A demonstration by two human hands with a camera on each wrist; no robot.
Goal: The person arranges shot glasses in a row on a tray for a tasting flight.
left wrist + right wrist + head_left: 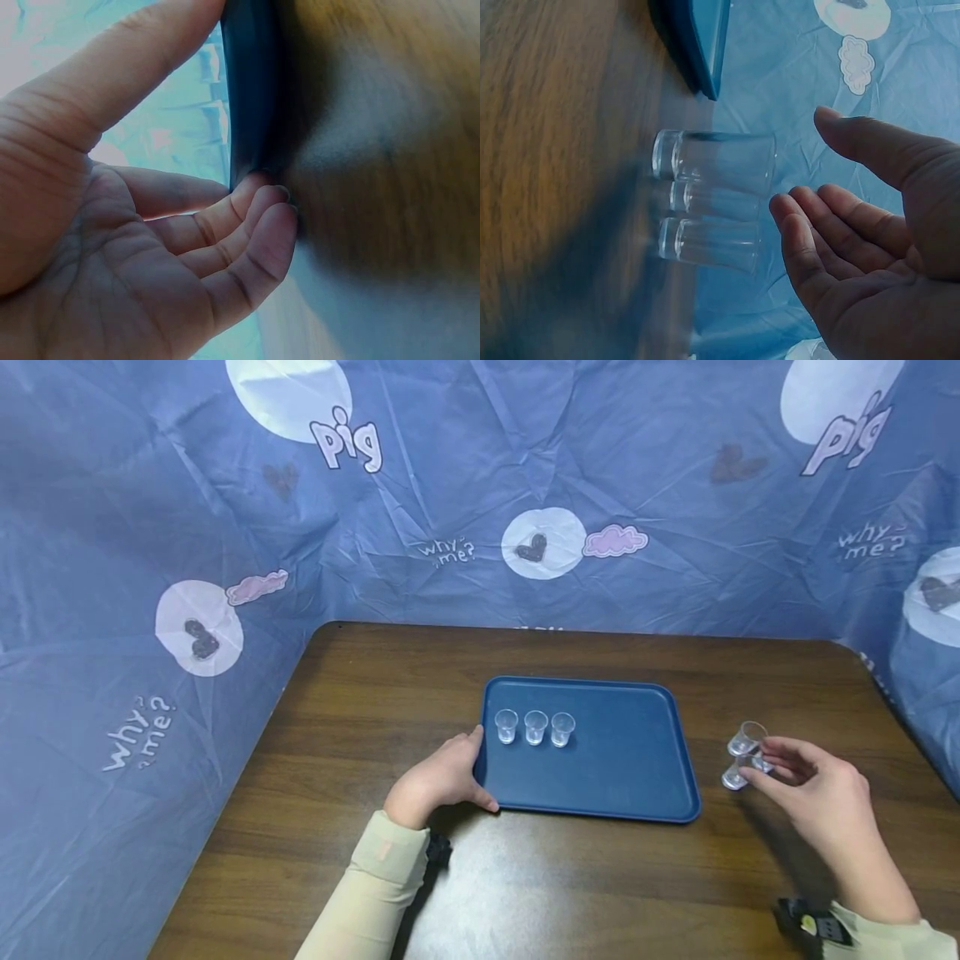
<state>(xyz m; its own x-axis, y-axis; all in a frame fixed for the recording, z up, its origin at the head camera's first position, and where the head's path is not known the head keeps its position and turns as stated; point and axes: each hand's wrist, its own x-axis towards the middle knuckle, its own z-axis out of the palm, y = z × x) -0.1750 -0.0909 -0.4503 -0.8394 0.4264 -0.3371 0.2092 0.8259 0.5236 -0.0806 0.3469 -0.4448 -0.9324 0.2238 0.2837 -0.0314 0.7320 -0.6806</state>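
Three small clear shot glasses stand in a row on the blue tray (600, 777), toward its left side; the middle one is the shot glass (536, 727). My left hand (442, 774) rests against the tray's left edge, thumb at the near corner. In the left wrist view its fingers are loosely bent against the dark tray edge (253, 90). My right hand (821, 789) hovers at a cluster of three upright shot glasses (720, 161) right of the tray. The right wrist view shows a gap between its fingertips and the glasses, with nothing held.
A brown wooden table (352, 718) bears the tray and glasses. Blue printed sheeting (450, 585) stands behind it and along both sides. Dark wrist gear (813, 927) is strapped by the right sleeve.
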